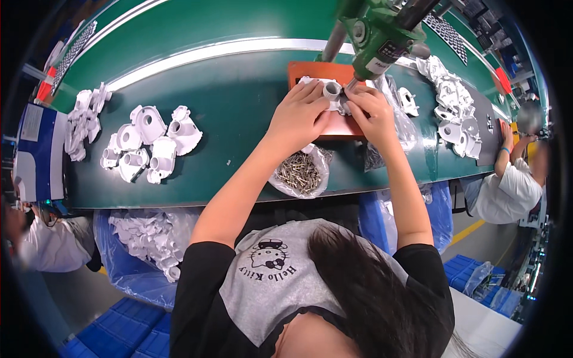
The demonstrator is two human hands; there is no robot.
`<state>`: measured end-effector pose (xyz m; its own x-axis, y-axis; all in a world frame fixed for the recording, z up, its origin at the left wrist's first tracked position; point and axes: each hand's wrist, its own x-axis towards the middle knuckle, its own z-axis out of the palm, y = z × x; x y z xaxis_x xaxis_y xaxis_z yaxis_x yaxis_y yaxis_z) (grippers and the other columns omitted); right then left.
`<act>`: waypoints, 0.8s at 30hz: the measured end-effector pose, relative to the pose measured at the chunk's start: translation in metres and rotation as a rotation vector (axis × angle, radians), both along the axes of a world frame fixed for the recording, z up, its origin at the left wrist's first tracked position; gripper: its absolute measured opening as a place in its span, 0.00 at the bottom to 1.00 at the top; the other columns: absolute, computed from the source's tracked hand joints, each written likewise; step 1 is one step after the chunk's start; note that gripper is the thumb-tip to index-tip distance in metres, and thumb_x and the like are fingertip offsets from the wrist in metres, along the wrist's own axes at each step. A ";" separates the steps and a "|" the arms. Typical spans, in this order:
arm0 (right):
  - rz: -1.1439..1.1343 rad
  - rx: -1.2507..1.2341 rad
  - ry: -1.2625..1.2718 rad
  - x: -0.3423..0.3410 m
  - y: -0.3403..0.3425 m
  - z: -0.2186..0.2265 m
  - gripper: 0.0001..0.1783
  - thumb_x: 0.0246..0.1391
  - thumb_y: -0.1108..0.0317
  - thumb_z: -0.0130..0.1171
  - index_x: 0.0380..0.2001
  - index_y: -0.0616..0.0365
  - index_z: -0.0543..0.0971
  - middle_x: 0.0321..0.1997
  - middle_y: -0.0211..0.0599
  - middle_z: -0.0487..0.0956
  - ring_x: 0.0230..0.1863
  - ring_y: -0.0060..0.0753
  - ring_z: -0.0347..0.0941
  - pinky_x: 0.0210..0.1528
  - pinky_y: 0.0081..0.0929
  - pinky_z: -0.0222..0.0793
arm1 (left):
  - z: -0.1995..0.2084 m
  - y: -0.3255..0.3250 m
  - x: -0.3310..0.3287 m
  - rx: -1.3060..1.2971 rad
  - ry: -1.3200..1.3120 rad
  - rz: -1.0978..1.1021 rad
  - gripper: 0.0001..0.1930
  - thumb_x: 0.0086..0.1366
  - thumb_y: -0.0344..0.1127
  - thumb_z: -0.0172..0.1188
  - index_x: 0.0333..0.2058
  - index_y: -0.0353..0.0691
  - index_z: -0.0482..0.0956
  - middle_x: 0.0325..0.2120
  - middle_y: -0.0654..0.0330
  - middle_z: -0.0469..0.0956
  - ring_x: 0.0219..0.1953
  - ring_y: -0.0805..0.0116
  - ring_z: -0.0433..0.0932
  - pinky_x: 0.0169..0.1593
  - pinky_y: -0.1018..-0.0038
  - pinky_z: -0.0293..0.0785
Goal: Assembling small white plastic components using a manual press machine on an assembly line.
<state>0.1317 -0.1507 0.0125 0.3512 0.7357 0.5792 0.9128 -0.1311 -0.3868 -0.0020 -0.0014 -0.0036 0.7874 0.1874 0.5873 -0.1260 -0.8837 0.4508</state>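
Note:
A white plastic housing point(332, 89) with a round tube lies on the orange-red base point(295, 72) of a green bench press point(377, 43). My left hand point(301, 112) rests over the housing's left side, its fingers pressing and gripping it. Beside the press's pointed metal tip point(352, 84), my right hand point(372, 111) has its thumb and fingers drawn together at the housing's right side. Whatever they pinch is hidden. Below the base, close to the bench's front edge, a clear plastic bag point(324, 179) holds many small metal pins or screws point(296, 172).
More white housings point(149, 125) lie to the left, and a heap of them point(453, 95) to the right. A plastic bag point(404, 128) sits right of the press. Lined blue bins point(128, 277) stand below the bench. Another person point(507, 185) works at the far right.

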 end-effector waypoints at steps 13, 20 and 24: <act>-0.040 -0.020 0.049 -0.006 0.005 0.004 0.09 0.44 0.77 0.61 0.33 0.60 0.81 0.33 0.38 0.80 0.39 0.39 0.72 0.41 0.27 0.68 | -0.004 0.000 0.000 0.043 -0.034 -0.008 0.08 0.55 0.35 0.55 0.31 0.38 0.75 0.46 0.51 0.75 0.53 0.57 0.70 0.60 0.62 0.60; -0.040 -0.107 -0.208 -0.010 0.003 0.009 0.09 0.45 0.69 0.61 0.33 0.57 0.81 0.40 0.41 0.76 0.49 0.45 0.68 0.49 0.39 0.64 | -0.005 0.001 0.001 0.029 -0.026 -0.014 0.09 0.55 0.35 0.55 0.33 0.38 0.76 0.46 0.51 0.75 0.53 0.57 0.70 0.61 0.63 0.59; -0.090 -0.116 0.021 -0.014 -0.006 0.008 0.10 0.51 0.70 0.56 0.37 0.60 0.79 0.51 0.45 0.73 0.53 0.46 0.64 0.54 0.36 0.60 | -0.001 0.002 0.000 0.019 0.003 -0.029 0.09 0.56 0.36 0.54 0.34 0.39 0.76 0.46 0.53 0.75 0.54 0.58 0.69 0.60 0.63 0.60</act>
<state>0.1179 -0.1566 0.0204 0.4301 0.7620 0.4840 0.8871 -0.2573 -0.3833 -0.0018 0.0002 -0.0049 0.7939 0.1531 0.5884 -0.1504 -0.8882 0.4340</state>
